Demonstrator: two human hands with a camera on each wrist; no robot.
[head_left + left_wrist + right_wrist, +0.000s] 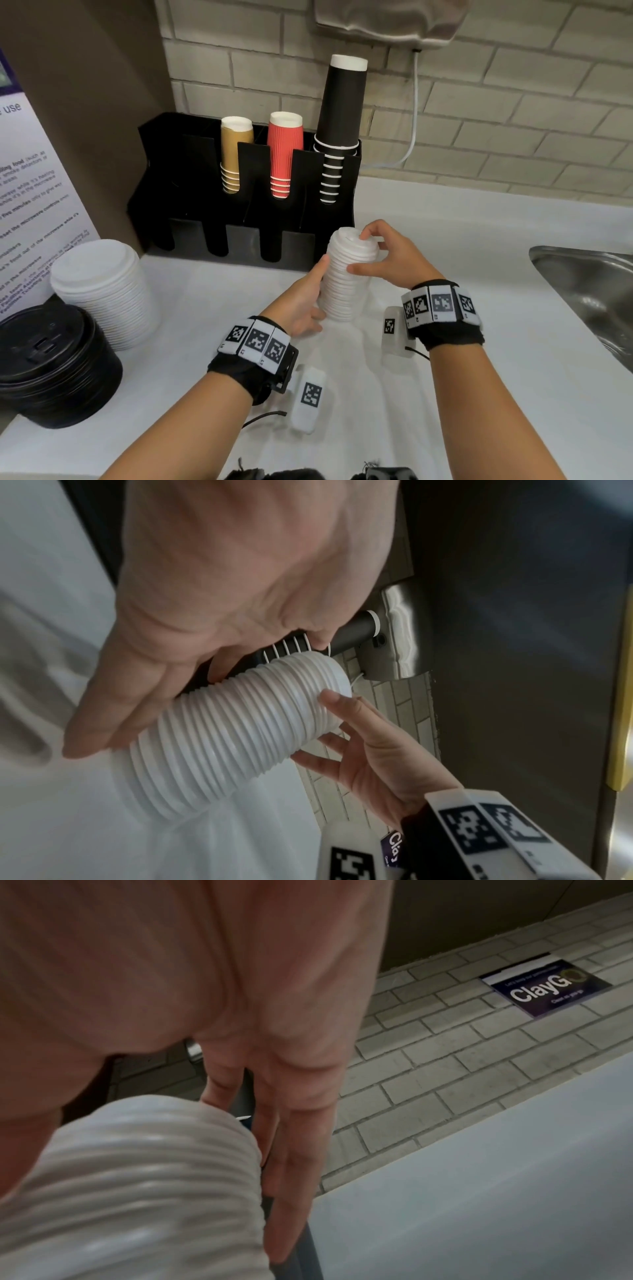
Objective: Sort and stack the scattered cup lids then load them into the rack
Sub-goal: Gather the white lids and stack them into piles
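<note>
A tall stack of small white lids [346, 284] stands slightly tilted in front of the black rack [191, 219], its bottom at the white counter. My left hand [317, 294] holds its lower left side, thumb up along the stack and fingers by the base. My right hand [358, 253] grips the top, fingers curled over the upper lid and thumb against the side. In the left wrist view the lid stack [240, 737] lies between my left hand [137, 683] and right hand [363, 750]. The right wrist view shows the stack [137, 1191] blurred beside my right fingers [294, 1137].
The rack holds brown cups [236, 154], red cups [285, 154] and tall black cups [339, 130] in its back slots. A wider white lid stack [102, 291] and a black lid stack [54, 366] stand at the left. A steel sink [589, 291] lies at the right.
</note>
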